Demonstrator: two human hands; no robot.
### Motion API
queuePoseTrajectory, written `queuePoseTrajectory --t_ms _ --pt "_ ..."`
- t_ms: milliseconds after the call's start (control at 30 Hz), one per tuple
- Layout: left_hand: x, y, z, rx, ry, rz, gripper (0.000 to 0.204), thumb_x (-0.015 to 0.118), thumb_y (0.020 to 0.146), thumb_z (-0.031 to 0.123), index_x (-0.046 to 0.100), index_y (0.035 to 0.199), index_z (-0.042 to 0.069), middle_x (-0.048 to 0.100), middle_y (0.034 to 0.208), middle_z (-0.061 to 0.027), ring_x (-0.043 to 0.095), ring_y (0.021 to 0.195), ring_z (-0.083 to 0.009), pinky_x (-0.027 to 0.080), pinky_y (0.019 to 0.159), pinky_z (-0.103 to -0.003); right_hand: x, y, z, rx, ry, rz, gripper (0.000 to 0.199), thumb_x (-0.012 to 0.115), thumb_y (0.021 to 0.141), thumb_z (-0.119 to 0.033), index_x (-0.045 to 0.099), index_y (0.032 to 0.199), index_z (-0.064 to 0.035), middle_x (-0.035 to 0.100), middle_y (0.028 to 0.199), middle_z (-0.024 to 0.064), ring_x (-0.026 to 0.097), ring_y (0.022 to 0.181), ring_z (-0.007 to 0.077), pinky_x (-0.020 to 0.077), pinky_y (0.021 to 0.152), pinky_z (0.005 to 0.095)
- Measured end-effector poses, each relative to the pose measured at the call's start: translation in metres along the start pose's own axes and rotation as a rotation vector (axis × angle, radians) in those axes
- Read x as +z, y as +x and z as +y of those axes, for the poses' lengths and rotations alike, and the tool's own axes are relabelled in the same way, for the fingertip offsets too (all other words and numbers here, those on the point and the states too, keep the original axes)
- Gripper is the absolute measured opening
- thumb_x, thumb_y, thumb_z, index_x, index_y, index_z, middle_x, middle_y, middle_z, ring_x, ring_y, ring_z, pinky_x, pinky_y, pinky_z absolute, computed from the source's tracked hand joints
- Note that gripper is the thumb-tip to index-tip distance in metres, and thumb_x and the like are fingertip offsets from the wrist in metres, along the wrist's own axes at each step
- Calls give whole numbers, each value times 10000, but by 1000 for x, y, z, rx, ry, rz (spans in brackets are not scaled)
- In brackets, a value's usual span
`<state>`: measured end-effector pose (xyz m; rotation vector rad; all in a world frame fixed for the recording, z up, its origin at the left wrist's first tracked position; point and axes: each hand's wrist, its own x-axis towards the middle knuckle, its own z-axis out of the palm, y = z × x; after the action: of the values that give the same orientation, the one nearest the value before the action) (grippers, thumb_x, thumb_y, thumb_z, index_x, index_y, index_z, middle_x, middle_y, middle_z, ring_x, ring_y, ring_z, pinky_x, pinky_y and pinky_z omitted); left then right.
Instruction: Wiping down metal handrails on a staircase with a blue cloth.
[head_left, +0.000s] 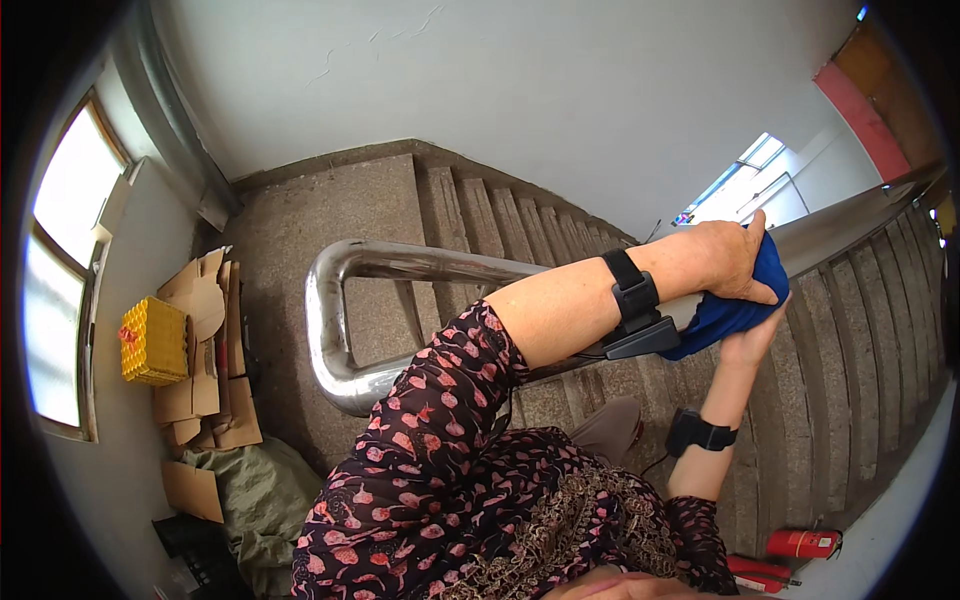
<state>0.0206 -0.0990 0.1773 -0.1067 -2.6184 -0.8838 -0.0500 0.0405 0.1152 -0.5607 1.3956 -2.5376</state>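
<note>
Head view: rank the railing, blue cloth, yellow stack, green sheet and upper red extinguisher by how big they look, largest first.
1. Railing
2. Green sheet
3. Blue cloth and yellow stack: too alike to rank, with the cloth bunched and partly covered
4. Upper red extinguisher

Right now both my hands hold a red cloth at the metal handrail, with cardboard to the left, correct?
Not quite: the head view shows a blue cloth, not red. Your left hand and right hand hold it at the metal handrail, with cardboard to the left.
</note>
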Motion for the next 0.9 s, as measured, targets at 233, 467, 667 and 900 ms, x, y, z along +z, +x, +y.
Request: queuePoseTrajectory --t_ms 233,467,667,900 --pt "-6 -8 1 -2 -8 6 1130 627 709 691 247 1372 -141 654 883 -259 656 844 -371 540 729 -408 25 -54 25 -70 75 14 697 260 990 -532 205 1457 -18 296 1487 123 311 1359 257 262 1120 408" --pt "-9 -6 -1 3 54 34 1157 533 744 745 248 1342 -204 653 880 -273 659 847 -357 530 741 -364 -22 -76 35 -414 -554 -214 511 480 977 -140 271 1400 57 380 1406 151 409 1236 208 297 1049 347" --pt "-6 2 -10 -59 19 24 1076 452 807 729 282 1326 -198 647 912 -283 650 878 -375 531 757 -403 -1 -54 -1 -657 -889 -163 517 462 980 -124 255 1411 74 385 1403 210 431 1247 250 327 1046 367" --pt "-7 -4 -5 6 11 200 845 515 875 549 306 1323 -136 623 948 -293 624 907 -420 513 804 -433 11 13 -45 -759 -1247 34 582 536 952 -274 346 1388 61 412 1392 239 443 1256 300 340 1039 367"
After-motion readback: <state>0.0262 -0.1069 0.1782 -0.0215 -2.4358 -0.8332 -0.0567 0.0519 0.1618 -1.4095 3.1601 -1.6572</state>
